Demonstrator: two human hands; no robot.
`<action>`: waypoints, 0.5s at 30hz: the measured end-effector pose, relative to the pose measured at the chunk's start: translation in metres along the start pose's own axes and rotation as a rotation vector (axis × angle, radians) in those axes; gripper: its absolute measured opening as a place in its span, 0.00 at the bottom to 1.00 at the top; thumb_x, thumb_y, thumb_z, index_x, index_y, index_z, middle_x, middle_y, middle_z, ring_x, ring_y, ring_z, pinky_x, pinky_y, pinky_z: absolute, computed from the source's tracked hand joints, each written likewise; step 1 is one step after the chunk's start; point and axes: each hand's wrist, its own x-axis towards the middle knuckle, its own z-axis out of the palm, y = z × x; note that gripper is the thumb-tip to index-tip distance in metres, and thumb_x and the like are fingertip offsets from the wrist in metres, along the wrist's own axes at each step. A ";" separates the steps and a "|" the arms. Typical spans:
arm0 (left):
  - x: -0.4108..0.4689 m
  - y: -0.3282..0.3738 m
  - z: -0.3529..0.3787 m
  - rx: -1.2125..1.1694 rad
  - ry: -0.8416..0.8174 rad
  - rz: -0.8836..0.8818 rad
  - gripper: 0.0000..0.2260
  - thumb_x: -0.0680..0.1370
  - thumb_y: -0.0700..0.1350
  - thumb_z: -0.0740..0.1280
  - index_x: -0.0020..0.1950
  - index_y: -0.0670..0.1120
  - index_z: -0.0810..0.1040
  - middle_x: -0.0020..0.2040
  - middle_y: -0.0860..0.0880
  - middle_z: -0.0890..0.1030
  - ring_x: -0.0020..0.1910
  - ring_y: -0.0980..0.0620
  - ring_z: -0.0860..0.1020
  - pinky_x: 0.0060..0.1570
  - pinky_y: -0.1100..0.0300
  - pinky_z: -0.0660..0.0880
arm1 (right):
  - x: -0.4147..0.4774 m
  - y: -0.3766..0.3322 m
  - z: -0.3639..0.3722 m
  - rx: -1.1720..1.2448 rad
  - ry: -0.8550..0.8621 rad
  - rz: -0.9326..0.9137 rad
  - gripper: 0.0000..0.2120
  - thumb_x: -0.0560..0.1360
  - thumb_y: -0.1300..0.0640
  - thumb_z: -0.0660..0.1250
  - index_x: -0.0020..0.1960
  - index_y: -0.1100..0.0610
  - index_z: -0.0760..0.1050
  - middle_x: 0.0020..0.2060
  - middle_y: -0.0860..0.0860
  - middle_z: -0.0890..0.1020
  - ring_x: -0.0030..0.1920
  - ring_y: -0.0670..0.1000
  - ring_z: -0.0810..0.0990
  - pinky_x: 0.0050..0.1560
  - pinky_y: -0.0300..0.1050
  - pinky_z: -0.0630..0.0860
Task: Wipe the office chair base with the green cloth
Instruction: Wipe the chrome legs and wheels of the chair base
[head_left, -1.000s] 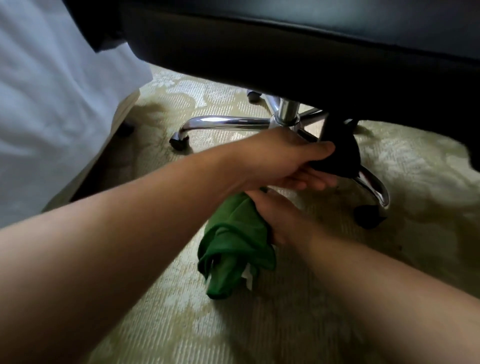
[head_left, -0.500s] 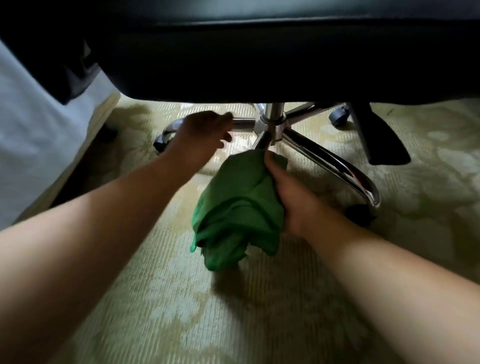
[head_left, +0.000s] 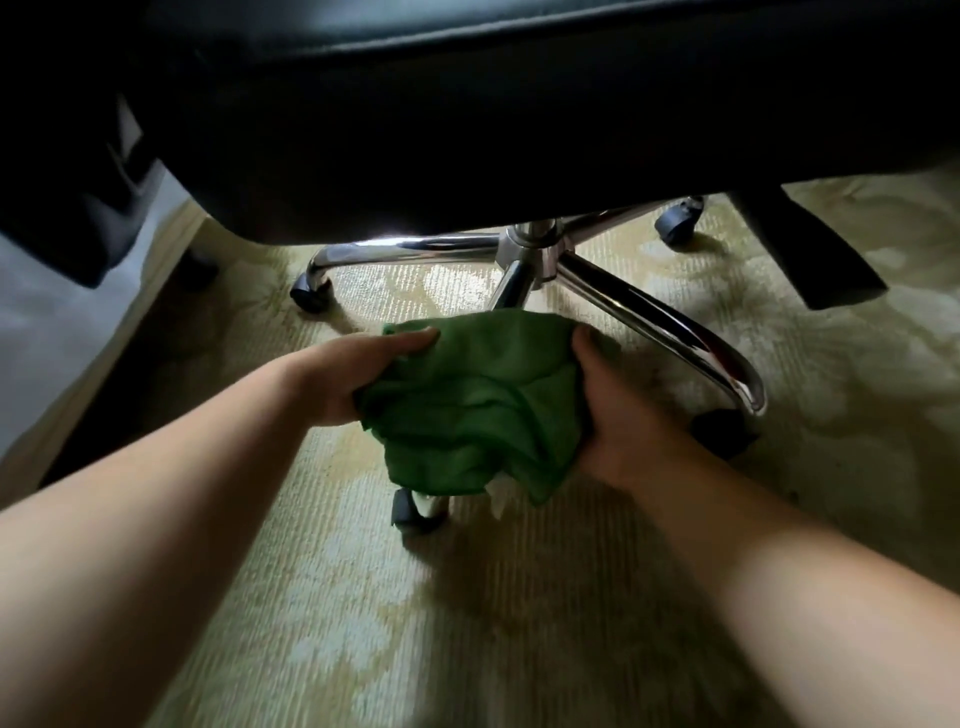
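Observation:
The green cloth (head_left: 478, 400) is bunched over the near leg of the chrome star-shaped chair base (head_left: 530, 254). My left hand (head_left: 358, 374) grips its left side with curled fingers. On the right side, my right hand (head_left: 618, 415) holds it too. The near leg is hidden under the cloth; only its black caster (head_left: 413, 512) shows below. Two other chrome legs run left (head_left: 400, 250) and right (head_left: 670, 338) from the hub.
The black chair seat (head_left: 467, 104) hangs low overhead. A black lever or paddle (head_left: 810, 254) hangs at the right. Black casters sit at the left (head_left: 310, 293), right (head_left: 722, 431) and back right (head_left: 678, 221). Patterned beige carpet (head_left: 467, 623) lies below; a white covering (head_left: 47, 338) is at the left.
My left hand left the left chrome leg and took hold of the cloth. The cloth, held before by the right hand alone, now spreads between both hands over the near leg.

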 end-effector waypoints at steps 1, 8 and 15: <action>0.002 0.001 0.002 0.029 0.018 0.004 0.23 0.80 0.53 0.72 0.69 0.40 0.79 0.61 0.39 0.86 0.60 0.39 0.85 0.67 0.43 0.78 | 0.002 0.002 -0.011 -0.043 0.044 0.029 0.32 0.80 0.30 0.54 0.66 0.52 0.81 0.61 0.57 0.85 0.59 0.60 0.85 0.60 0.58 0.80; 0.023 0.024 0.028 0.271 0.467 0.314 0.15 0.75 0.54 0.78 0.57 0.48 0.84 0.53 0.44 0.86 0.52 0.44 0.86 0.57 0.48 0.84 | 0.007 0.004 -0.034 -0.108 0.107 0.006 0.18 0.82 0.46 0.67 0.69 0.49 0.79 0.62 0.56 0.85 0.59 0.60 0.85 0.62 0.64 0.79; 0.050 0.052 0.044 0.236 0.753 0.557 0.26 0.75 0.61 0.75 0.67 0.47 0.79 0.62 0.43 0.83 0.62 0.42 0.81 0.64 0.44 0.80 | 0.010 -0.014 -0.034 -0.160 0.161 -0.240 0.19 0.85 0.56 0.62 0.75 0.54 0.71 0.68 0.53 0.80 0.61 0.52 0.83 0.50 0.42 0.83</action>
